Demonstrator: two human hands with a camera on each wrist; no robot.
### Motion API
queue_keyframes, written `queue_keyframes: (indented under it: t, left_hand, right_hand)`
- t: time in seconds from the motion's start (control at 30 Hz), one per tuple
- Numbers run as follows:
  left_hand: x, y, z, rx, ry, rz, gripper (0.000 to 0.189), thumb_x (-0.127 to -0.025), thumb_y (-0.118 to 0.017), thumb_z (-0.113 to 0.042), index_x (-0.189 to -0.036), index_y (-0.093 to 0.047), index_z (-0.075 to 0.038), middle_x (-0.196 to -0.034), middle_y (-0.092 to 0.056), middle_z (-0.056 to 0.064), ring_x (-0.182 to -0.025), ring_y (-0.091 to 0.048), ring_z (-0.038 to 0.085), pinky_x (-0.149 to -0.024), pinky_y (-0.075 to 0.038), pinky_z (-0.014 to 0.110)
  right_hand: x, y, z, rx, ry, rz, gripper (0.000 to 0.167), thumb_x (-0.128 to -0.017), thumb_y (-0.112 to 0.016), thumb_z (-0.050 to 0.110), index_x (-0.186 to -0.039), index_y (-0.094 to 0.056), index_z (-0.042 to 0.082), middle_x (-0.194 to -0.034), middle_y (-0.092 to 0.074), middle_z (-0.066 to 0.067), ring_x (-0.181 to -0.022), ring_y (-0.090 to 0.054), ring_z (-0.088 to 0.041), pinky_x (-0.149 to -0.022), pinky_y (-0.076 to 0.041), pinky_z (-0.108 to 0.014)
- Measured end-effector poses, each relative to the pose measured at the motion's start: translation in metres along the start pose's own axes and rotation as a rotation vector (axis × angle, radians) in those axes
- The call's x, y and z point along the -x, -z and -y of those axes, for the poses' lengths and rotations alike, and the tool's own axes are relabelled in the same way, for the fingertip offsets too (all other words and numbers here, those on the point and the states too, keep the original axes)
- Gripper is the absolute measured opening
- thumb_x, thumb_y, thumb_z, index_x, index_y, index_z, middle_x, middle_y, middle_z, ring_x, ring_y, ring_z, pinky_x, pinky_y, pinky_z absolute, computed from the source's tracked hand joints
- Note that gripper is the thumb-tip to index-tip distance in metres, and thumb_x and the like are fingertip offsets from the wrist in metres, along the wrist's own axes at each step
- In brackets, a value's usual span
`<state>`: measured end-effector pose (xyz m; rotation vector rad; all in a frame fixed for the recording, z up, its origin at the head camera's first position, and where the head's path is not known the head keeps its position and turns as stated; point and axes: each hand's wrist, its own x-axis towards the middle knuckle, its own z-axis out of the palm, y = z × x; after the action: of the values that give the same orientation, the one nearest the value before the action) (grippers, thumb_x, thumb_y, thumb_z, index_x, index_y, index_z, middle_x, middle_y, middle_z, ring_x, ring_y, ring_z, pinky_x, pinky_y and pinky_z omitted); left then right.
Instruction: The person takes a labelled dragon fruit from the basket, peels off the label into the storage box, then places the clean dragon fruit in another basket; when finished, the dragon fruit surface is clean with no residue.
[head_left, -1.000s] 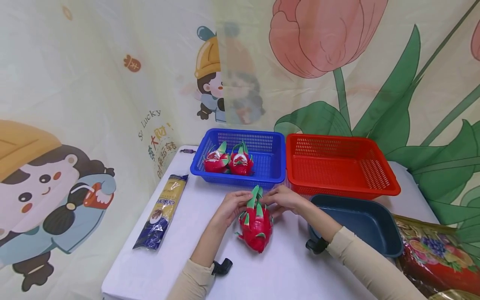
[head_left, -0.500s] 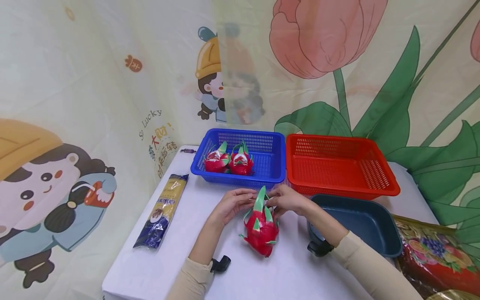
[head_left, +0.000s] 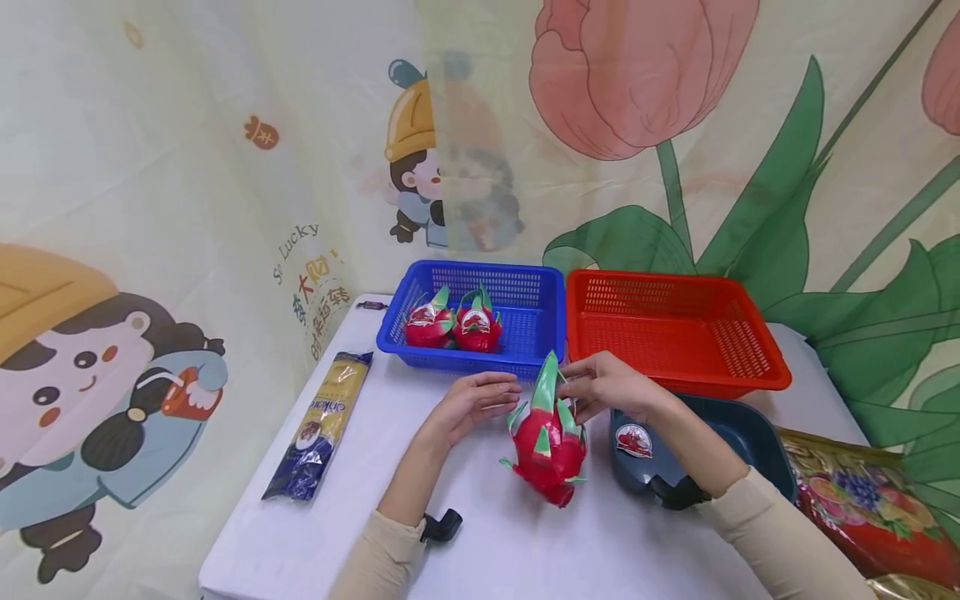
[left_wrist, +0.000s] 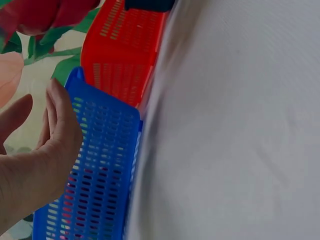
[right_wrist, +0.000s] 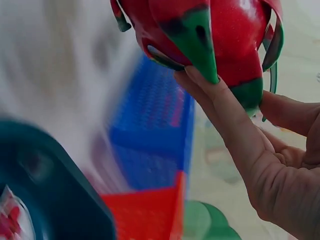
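Note:
In the head view my right hand (head_left: 611,386) holds a red dragon fruit (head_left: 550,450) by its green-leafed top, the fruit tilted with its blunt end towards me. The right wrist view shows fingers of the right hand (right_wrist: 270,155) against the leaf side of the dragon fruit (right_wrist: 235,45) and the thumb on the other side. My left hand (head_left: 472,408) is beside the fruit, apart from it, its fingers loosely bent and holding nothing. In the left wrist view that hand (left_wrist: 45,155) is in front of the blue basket (left_wrist: 102,165).
Two labelled dragon fruits (head_left: 453,325) sit in the blue basket (head_left: 517,358). Beside it stands a red basket (head_left: 675,379). A dark teal basin (head_left: 772,450) with a round label (head_left: 633,440) lies under my right forearm. A noodle packet (head_left: 322,425) lies left, a fruit-print bag (head_left: 862,500) right.
The dragon fruit has moved right with my right hand, out of my left hand's touch. My left hand has stayed almost in place. The round label has come into view in the basin.

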<state>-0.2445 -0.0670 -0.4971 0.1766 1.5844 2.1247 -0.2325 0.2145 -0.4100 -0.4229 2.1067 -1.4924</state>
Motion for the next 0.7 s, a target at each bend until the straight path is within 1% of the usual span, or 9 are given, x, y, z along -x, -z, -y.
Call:
queue_keyframes:
  t: [0.13, 0.23, 0.37, 0.43, 0.57, 0.7]
  left_hand:
    - [-0.005, -0.009, -0.004, 0.006, 0.009, 0.036, 0.047, -0.105, -0.060, -0.014, -0.146, -0.053, 0.008, -0.137, -0.067, 0.019, -0.126, -0.066, 0.033, -0.108, -0.051, 0.048]
    - [-0.009, -0.017, -0.006, 0.049, 0.016, 0.073, 0.049, -0.106, -0.058, -0.011, -0.149, -0.048, 0.010, -0.141, -0.064, 0.021, -0.129, -0.063, 0.036, -0.113, -0.045, 0.054]
    - [-0.016, -0.026, -0.005, 0.115, 0.028, 0.110, 0.048, -0.107, -0.056, -0.008, -0.150, -0.046, 0.011, -0.144, -0.061, 0.023, -0.132, -0.060, 0.039, -0.116, -0.037, 0.060]
    - [-0.020, -0.031, -0.005, 0.149, 0.041, 0.115, 0.046, -0.107, -0.055, -0.007, -0.149, -0.048, 0.010, -0.144, -0.061, 0.023, -0.133, -0.059, 0.040, -0.116, -0.038, 0.060]
    - [-0.027, -0.042, -0.002, 0.214, 0.078, 0.096, 0.043, -0.106, -0.055, -0.006, -0.147, -0.052, 0.009, -0.142, -0.062, 0.023, -0.133, -0.059, 0.040, -0.113, -0.043, 0.056]
    - [-0.034, -0.054, 0.000, 0.256, 0.106, 0.097, 0.045, -0.106, -0.055, -0.005, -0.147, -0.050, 0.011, -0.142, -0.061, 0.025, -0.137, -0.054, 0.044, -0.114, -0.042, 0.057]
  right_hand:
    - [0.013, 0.024, 0.012, 0.000, 0.028, -0.020, 0.052, -0.100, -0.069, 0.011, -0.142, -0.053, -0.014, -0.109, -0.076, -0.021, -0.092, -0.077, -0.034, -0.079, -0.065, -0.047]
    - [0.021, 0.043, 0.019, 0.006, 0.029, -0.049, 0.052, -0.101, -0.068, 0.011, -0.143, -0.051, -0.016, -0.111, -0.076, -0.022, -0.095, -0.077, -0.033, -0.081, -0.065, -0.047]
    - [0.029, 0.065, 0.026, 0.013, 0.015, -0.096, 0.053, -0.102, -0.066, 0.010, -0.145, -0.048, -0.017, -0.111, -0.076, -0.020, -0.095, -0.077, -0.030, -0.083, -0.064, -0.044]
    - [0.031, 0.075, 0.028, 0.020, 0.004, -0.121, 0.054, -0.102, -0.066, 0.010, -0.145, -0.047, -0.017, -0.110, -0.077, -0.018, -0.093, -0.078, -0.028, -0.083, -0.064, -0.043]
    - [0.035, 0.093, 0.029, 0.034, -0.016, -0.154, 0.056, -0.103, -0.066, 0.013, -0.146, -0.045, -0.017, -0.106, -0.078, -0.014, -0.090, -0.077, -0.026, -0.082, -0.065, -0.041]
    - [0.041, 0.115, 0.027, 0.020, -0.037, -0.187, 0.056, -0.105, -0.063, 0.011, -0.148, -0.042, -0.018, -0.108, -0.077, -0.011, -0.087, -0.077, -0.024, -0.083, -0.065, -0.041]
